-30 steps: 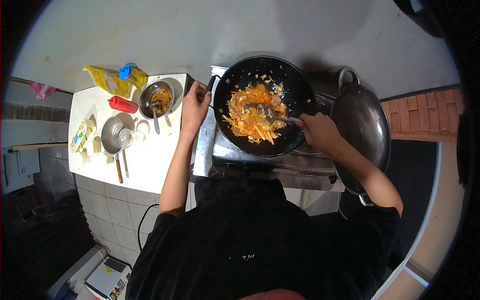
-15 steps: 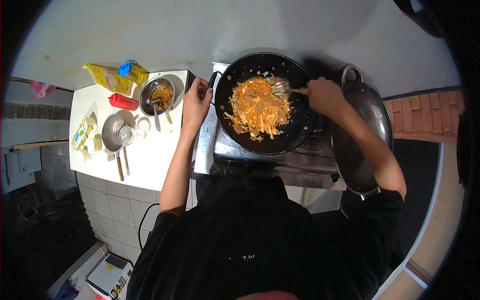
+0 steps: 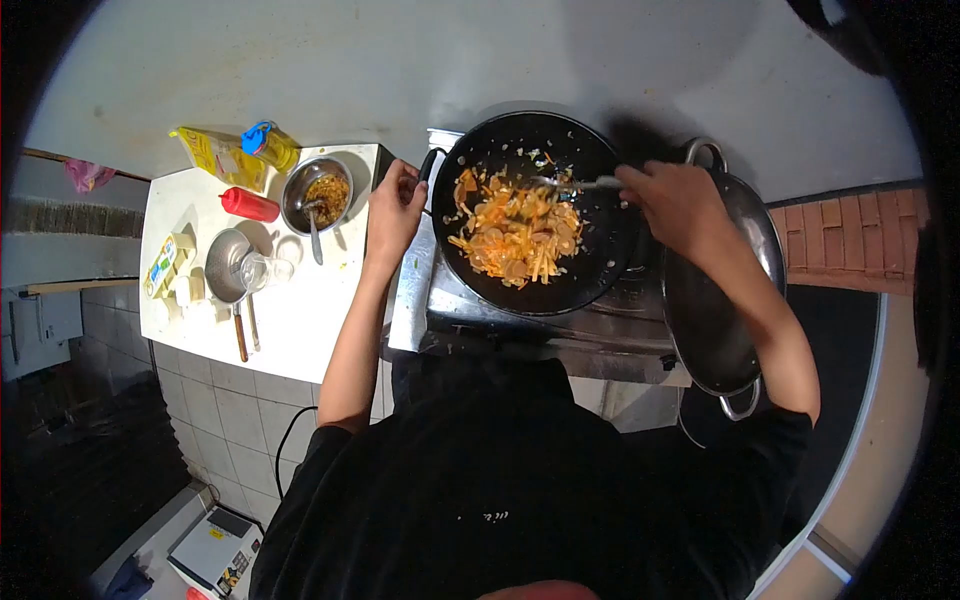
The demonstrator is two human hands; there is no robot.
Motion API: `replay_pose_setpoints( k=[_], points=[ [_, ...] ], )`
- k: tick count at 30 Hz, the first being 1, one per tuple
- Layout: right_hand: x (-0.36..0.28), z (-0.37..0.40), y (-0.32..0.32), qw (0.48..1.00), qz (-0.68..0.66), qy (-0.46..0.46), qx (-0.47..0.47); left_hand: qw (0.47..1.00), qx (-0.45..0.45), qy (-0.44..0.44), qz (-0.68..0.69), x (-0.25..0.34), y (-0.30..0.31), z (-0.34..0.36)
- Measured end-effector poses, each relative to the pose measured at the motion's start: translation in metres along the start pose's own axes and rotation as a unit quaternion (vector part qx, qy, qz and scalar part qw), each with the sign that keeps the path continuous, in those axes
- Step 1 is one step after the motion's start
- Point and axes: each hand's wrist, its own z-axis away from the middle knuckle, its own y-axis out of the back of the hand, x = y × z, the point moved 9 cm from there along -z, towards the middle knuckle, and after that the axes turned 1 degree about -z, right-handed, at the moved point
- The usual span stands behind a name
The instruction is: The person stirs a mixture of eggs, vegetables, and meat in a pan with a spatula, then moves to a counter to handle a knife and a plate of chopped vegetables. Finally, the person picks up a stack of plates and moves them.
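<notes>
Both hands are engaged at the black wok (image 3: pixel 600 265), which sits on the steel stove (image 3: pixel 500 325). The left hand (image 3: pixel 393 208) is closed around the wok handle (image 3: pixel 428 165) at the left rim. The right hand (image 3: pixel 678 198) grips the handle of a metal utensil (image 3: pixel 580 184); its working end lies in the orange and yellow food (image 3: pixel 520 232) inside the wok. A second wok (image 3: pixel 715 320) stands just beside it, partly under the right forearm. The white counter (image 3: pixel 300 320) to the left carries a steel bowl (image 3: pixel 316 193), a red bottle (image 3: pixel 248 206) and a small pan (image 3: pixel 226 266).
</notes>
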Motion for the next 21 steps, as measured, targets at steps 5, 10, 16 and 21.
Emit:
replay_pose_setpoints(
  k=[5, 10, 16, 21],
  points=[
    [0.006, -0.038, -0.012, 0.992, 0.02, 0.056, 0.11, 1.0, -0.003, 0.009, 0.008, -0.002, 0.0, 0.0],
    [-0.01, -0.072, -0.031, 0.988, -0.021, 0.071, 0.132, 1.0, -0.01, 0.016, 0.004, 0.001, -0.001, 0.0],
    [-0.037, -0.035, -0.035, 0.985, -0.017, 0.167, 0.036, 1.0, -0.009, 0.017, 0.015, -0.006, -0.002, -0.001],
    [0.007, -0.029, -0.006, 0.998, 0.012, 0.056, -0.007, 1.0, -0.014, 0.02, 0.002, -0.006, -0.001, 0.0]
  ],
)
